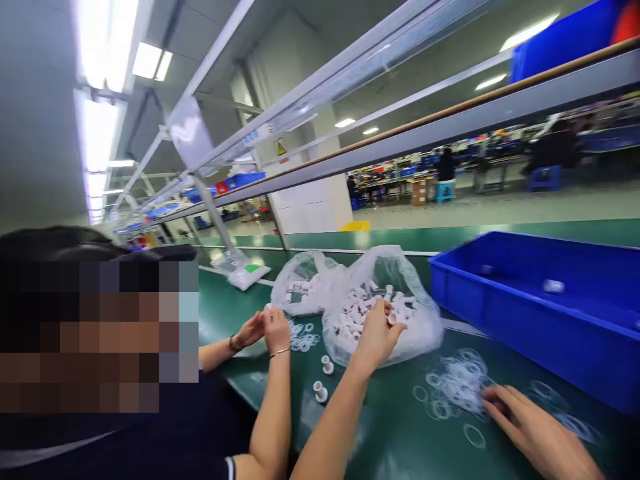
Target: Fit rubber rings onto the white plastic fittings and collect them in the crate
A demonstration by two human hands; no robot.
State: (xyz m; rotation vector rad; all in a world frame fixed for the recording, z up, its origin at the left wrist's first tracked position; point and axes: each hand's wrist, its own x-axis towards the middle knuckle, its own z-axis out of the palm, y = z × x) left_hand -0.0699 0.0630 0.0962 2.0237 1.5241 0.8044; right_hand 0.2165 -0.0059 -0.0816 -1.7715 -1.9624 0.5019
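The left hand (376,333) reaches into the open mouth of a clear plastic bag (400,280) that sits on the green bench (395,433), its fingers curled down among the small white plastic fittings (357,310) heaped inside — whether they have closed on one piece cannot be told from here. The right hand (520,417) lies low on the bench on the near side of that bag, to its right, fingers loosely bent and resting at the edge of a loose scatter of thin white rings (457,387); it grips nothing that can be seen. One ring (474,435) lies alone just beside that hand. Two white fittings (323,379) stand upright on the bench just in front of the bag, near the left forearm. Behind the bag to its left sits a second clear bag (303,283) with more fittings. To the left of both bags a co-worker's two hands (265,328) are held close together over another small pile of rings (303,337). A blue bin (530,327) stands right of the bag — a few white pieces lie on its floor.
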